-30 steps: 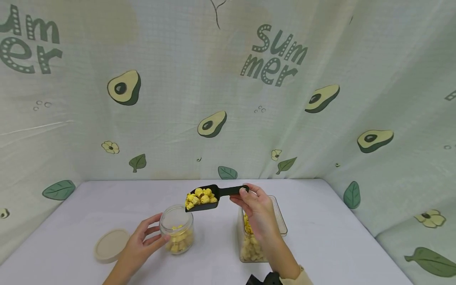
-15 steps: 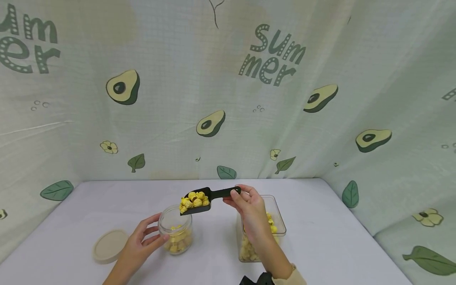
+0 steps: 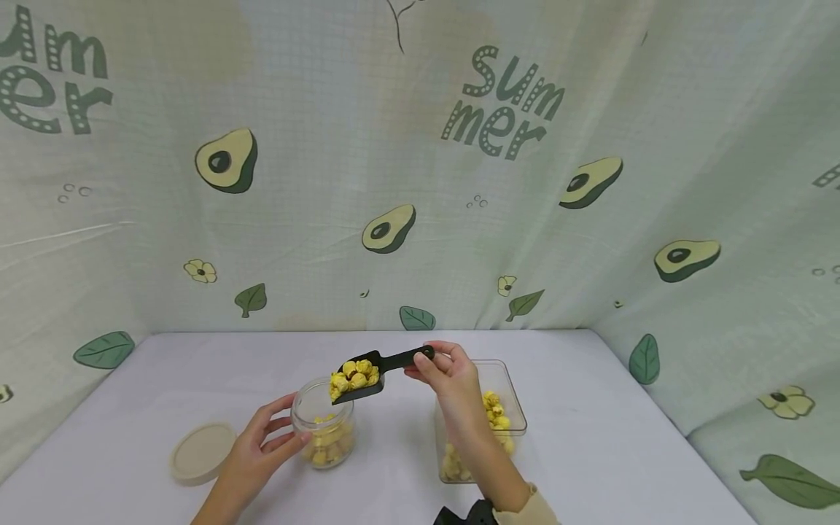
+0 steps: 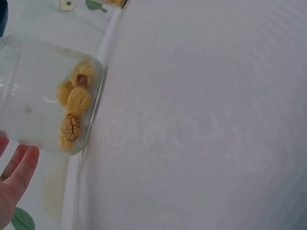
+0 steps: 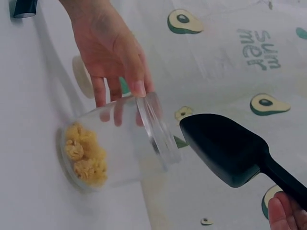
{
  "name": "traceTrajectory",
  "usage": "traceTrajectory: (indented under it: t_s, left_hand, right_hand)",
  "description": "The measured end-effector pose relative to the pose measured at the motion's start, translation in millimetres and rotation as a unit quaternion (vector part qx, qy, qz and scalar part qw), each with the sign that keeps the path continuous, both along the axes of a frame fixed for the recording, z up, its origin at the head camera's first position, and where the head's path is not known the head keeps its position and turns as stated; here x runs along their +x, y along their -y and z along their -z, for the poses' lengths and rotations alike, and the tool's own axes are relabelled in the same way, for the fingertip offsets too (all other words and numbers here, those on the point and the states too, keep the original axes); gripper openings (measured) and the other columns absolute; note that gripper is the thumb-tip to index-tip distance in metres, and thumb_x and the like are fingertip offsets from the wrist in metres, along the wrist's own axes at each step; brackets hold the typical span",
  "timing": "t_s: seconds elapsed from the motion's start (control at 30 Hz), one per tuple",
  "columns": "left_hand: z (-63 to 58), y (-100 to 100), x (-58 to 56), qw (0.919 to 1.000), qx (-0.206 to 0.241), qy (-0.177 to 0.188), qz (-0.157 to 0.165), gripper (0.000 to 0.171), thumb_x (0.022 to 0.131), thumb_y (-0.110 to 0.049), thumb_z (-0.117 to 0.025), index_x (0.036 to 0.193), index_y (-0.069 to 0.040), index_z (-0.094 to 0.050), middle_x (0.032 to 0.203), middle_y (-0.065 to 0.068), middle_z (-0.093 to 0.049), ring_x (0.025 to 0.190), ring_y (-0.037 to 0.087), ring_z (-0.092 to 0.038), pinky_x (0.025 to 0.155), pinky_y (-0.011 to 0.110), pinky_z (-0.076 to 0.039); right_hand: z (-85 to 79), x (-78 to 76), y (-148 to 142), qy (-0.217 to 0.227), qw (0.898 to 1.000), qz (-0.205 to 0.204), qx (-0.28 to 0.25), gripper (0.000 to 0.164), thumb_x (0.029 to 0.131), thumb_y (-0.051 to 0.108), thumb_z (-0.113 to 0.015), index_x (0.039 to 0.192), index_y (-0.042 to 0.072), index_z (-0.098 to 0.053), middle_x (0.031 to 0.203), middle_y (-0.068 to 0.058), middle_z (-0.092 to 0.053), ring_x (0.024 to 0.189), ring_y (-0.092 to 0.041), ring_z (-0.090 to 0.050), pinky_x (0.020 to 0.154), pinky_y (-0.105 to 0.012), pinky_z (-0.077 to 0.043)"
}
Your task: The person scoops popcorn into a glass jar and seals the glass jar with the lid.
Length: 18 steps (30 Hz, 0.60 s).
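My right hand point(image 3: 449, 383) pinches the handle of a black scoop point(image 3: 402, 359), its bowl heaped with yellow popcorn point(image 3: 356, 375). The bowl tilts down to the left, its tip over the right part of a clear glass jar's mouth. From the right wrist view the underside of the scoop point(image 5: 223, 148) appears just off the jar's rim. My left hand point(image 3: 262, 441) holds the jar point(image 3: 323, 426) by its left side, thumb in front and fingers behind. Some popcorn point(image 4: 76, 100) lies in the jar's bottom. The jar stands upright on the table.
A clear rectangular container point(image 3: 518, 419) with popcorn stands right of the jar, partly behind my right forearm. To the left, a round beige lid point(image 3: 203, 453) lies on the white table point(image 3: 590, 437). A printed cloth point(image 3: 308, 160) hangs behind the table.
The right hand has carried the scoop left and slightly down, its tip tilting lower toward the jar's mouth. More of the container's popcorn shows. The left hand and jar look unmoved.
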<state>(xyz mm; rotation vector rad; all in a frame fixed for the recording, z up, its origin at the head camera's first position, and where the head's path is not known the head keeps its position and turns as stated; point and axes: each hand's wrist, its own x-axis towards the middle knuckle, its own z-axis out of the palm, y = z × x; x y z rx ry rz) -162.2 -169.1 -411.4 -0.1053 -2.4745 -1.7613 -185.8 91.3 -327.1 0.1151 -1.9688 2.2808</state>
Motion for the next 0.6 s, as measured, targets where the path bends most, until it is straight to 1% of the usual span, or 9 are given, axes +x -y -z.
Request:
traceTrajectory:
  t_s: [0.2, 0.37, 0.6]
  left_hand:
    - [-0.5, 0.7, -0.6, 1.0000, -0.005, 0.000, -0.002, 0.063, 0.082, -0.025, -0.072, 0.135, -0.013, -0.041, 0.140, 0.007, -0.039, 0.100, -0.011, -0.047, 0.084, 0.008, -0.047]
    - [0.0, 1.0, -0.8, 1.0000, -0.004, -0.007, 0.000, 0.062, 0.082, -0.024, -0.072, 0.135, -0.012, -0.041, 0.139, 0.008, -0.040, 0.099, -0.012, -0.047, 0.084, 0.009, -0.047]
    - [-1.6, 1.4, -1.5, 1.0000, 0.000, 0.007, 0.003, 0.062, 0.082, -0.025, -0.072, 0.135, -0.013, -0.041, 0.140, 0.007, -0.039, 0.099, -0.011, -0.047, 0.083, 0.006, -0.046]
  right_hand:
    - [-0.1, -1.4, 3.6, 0.001, 1.000, 0.003, 0.017, 0.036, 0.090, 0.010, -0.061, 0.118, -0.004, -0.045, 0.104, -0.017, -0.068, 0.087, -0.020, -0.069, 0.097, -0.036, -0.049]
    - [-1.0, -2.0, 7.9, -0.011, 1.000, 0.005, 0.028, 0.034, 0.090, 0.007, -0.060, 0.117, -0.006, -0.045, 0.107, -0.022, -0.065, 0.086, -0.021, -0.069, 0.091, -0.034, -0.052]
    - [-1.7, -3.0, 11.1, -0.015, 0.999, 0.008, 0.041, 0.033, 0.089, 0.008, -0.061, 0.116, -0.005, -0.047, 0.107, -0.022, -0.066, 0.086, -0.021, -0.068, 0.093, -0.034, -0.051]
